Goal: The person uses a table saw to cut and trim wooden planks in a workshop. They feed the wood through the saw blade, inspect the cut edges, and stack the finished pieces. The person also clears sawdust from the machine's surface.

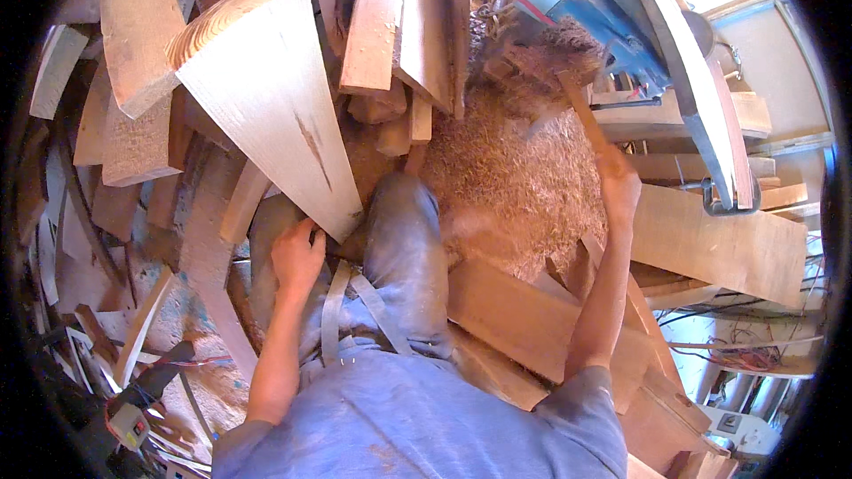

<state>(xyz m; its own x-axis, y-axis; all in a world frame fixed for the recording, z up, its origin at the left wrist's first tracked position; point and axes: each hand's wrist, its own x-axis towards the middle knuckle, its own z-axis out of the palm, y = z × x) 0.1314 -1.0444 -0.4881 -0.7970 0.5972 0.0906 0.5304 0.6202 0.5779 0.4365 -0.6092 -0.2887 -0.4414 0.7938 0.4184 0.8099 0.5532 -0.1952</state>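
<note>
My right hand (619,176) is closed round the near end of a long wooden stick (586,120). The stick points up and left across a heap of brown sawdust and shavings (532,177); its far end blurs into the dust. My left hand (298,255) rests over my left thigh with its fingers curled. Its fingertips are by the lower edge of a wide pale board (275,89), which slants from the upper left down to between my knees. Whether those fingers hold anything is hidden.
Thick wooden pieces (138,133) crowd the upper left. Reddish planks (377,27) stand ahead. A blue machine (612,27) is at the upper right, beside a long curved metal edge (697,80). Planks (515,306) lie by my right side; a grey box-like device (129,426) is lower left.
</note>
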